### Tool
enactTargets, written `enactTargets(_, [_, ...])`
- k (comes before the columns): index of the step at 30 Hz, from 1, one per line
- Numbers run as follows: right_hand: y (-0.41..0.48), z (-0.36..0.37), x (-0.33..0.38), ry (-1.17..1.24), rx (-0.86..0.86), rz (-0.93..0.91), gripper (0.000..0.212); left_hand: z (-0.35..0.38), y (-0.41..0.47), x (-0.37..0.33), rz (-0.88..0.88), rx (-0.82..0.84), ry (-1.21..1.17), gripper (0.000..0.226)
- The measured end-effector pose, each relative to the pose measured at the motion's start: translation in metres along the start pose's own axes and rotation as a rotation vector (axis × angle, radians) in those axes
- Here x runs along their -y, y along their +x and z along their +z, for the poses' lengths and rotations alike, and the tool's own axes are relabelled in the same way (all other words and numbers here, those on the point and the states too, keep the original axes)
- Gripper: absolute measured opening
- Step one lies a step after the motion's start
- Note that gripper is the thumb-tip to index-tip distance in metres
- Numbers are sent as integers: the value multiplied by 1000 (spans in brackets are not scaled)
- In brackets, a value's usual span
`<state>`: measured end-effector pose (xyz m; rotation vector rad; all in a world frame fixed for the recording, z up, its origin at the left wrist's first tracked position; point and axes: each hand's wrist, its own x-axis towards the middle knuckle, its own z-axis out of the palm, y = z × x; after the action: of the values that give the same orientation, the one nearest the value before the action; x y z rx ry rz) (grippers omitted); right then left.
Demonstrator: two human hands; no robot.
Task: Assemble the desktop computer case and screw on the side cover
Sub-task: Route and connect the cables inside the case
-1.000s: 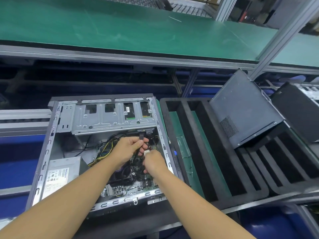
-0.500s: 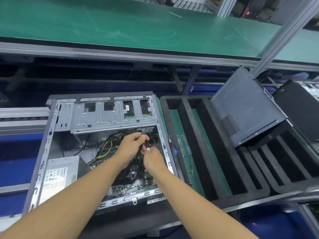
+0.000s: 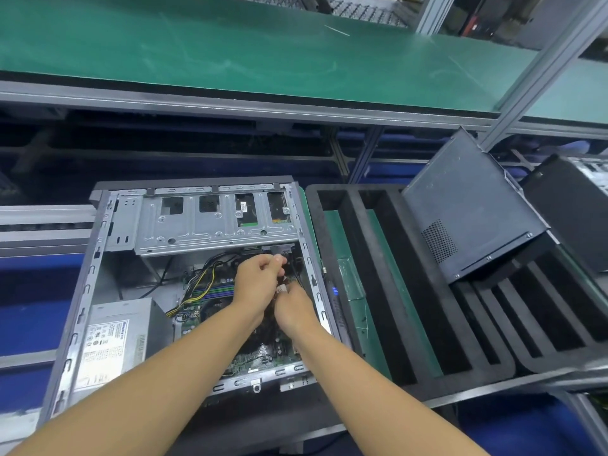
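Observation:
An open grey computer case point(image 3: 95, 258) lies on its side in front of me, showing its drive cage point(image 3: 197, 232), power supply point(image 3: 112, 343) and motherboard. Both my hands reach inside near the case's right wall. My left hand point(image 3: 260, 278) pinches a dark cable connector point(image 3: 279, 256) just below the drive cage. Right under it, my right hand point(image 3: 292, 307) holds a small white connector point(image 3: 282, 288) on the same bundle of wires. The dark grey side cover point(image 3: 467, 209) leans tilted in the black foam tray to the right.
A black foam tray point(image 3: 388, 291) with long slots sits right of the case. Another dark case point(image 3: 572, 212) stands at the far right. A green conveyor table point(image 3: 263, 54) runs across the back, and an aluminium post point(image 3: 539, 67) rises at the right.
My left hand has moved up with the dark connector towards the underside of the drive cage. My right hand followed slightly, still holding the white connector.

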<state>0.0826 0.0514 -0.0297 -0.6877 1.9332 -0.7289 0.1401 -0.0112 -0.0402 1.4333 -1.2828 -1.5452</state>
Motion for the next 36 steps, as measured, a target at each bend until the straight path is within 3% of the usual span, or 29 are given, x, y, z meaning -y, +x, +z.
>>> enactTargets(9, [1, 1, -2, -41, 1, 7, 40, -6, 0, 11, 36, 92, -10, 23])
enactTargets(14, [1, -1, -2, -50, -4, 0, 37, -3, 3, 10, 8, 82, -60, 23])
enactTargets(19, [2, 1, -2, -21, -12, -7, 12, 2, 3, 10, -36, 64, -114, 13])
enactTargets(36, [1, 1, 0, -15, -17, -29, 6, 8, 3, 10, 29, -31, -126, 12])
